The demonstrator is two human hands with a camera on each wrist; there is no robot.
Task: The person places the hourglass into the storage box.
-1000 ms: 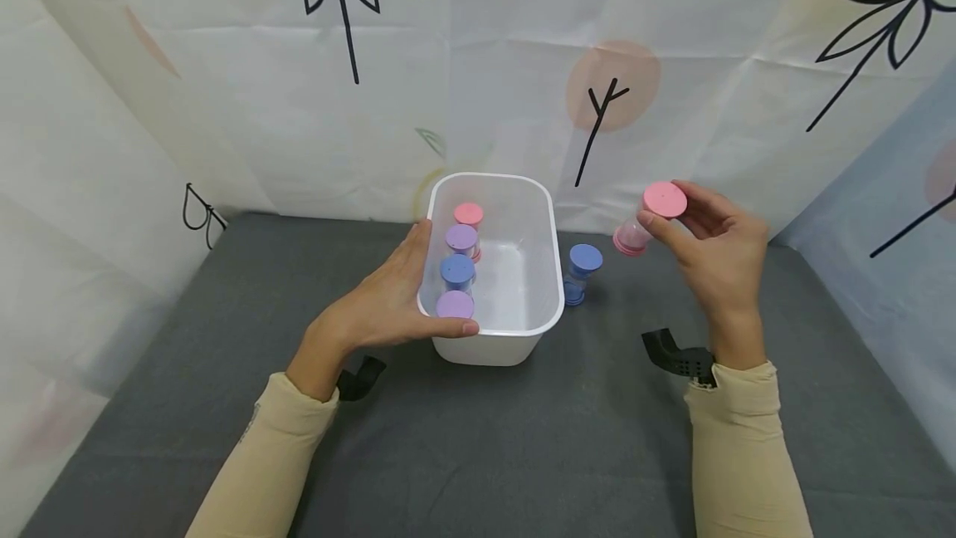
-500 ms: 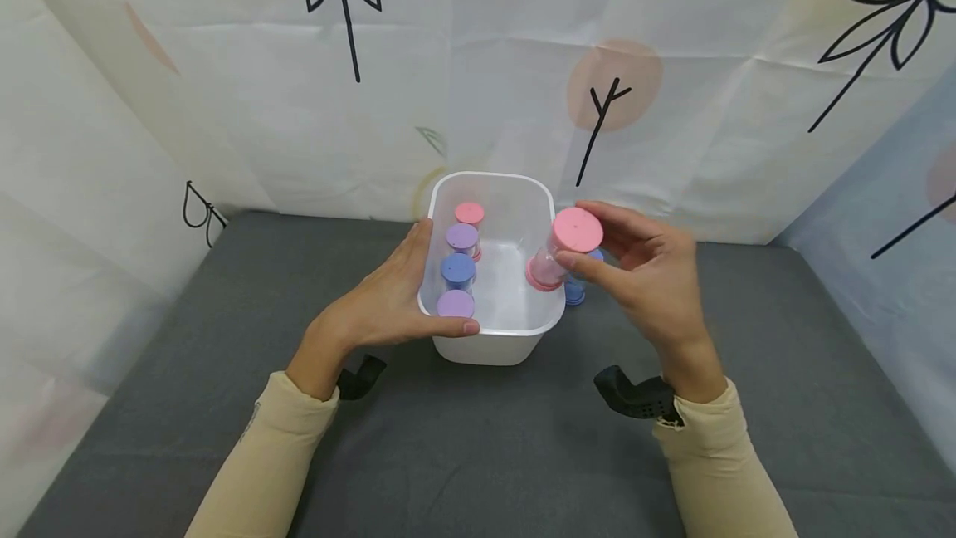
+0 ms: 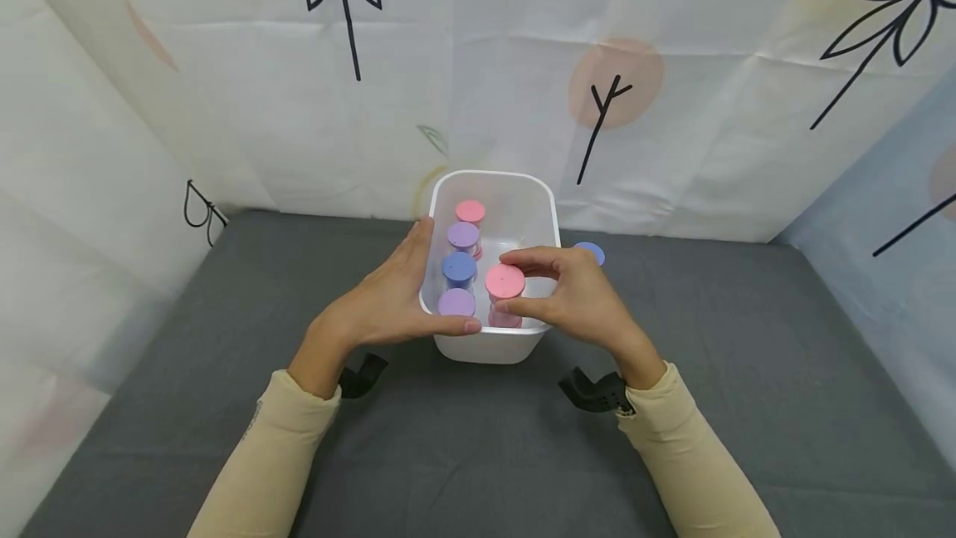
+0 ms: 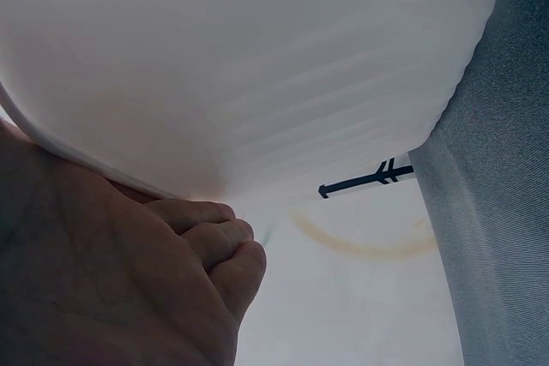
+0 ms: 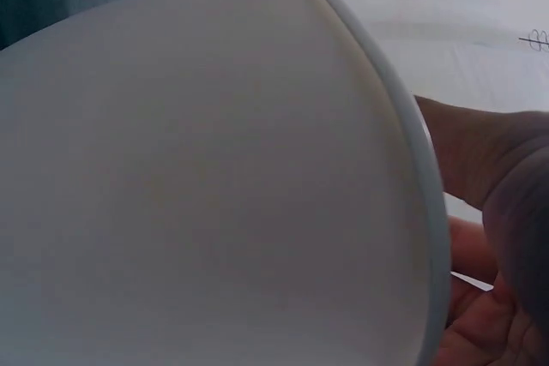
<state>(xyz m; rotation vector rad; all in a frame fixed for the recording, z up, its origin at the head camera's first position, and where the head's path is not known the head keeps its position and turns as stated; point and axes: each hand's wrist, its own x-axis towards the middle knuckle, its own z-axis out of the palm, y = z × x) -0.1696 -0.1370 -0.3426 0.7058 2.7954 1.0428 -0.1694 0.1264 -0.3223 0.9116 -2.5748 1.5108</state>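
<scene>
In the head view, my right hand (image 3: 582,297) pinches a pink-capped sand timer (image 3: 504,281) by its top between thumb and fingers. The timer is upright inside a white plastic bin (image 3: 485,349), near its front; whether it touches the floor, I cannot tell. My left hand (image 3: 381,297) lies against the bin's front left corner, thumb along the front rim and fingers along the left side. Down the bin's left side stand a pink timer (image 3: 470,212), a purple one (image 3: 463,236), a blue one (image 3: 459,266) and another purple one (image 3: 456,302).
Just right of the bin, a blue sand timer (image 3: 591,252) stands on the grey cloth-covered table (image 3: 463,455), mostly hidden by my right hand. A patterned white curtain (image 3: 508,106) hangs behind the table. The bin's outer wall (image 5: 214,169) fills much of the right wrist view.
My right hand has carried the pink sand timer leftward from above the table's right side, over the rim and down into the bin. The left hand has stayed at the corner.
</scene>
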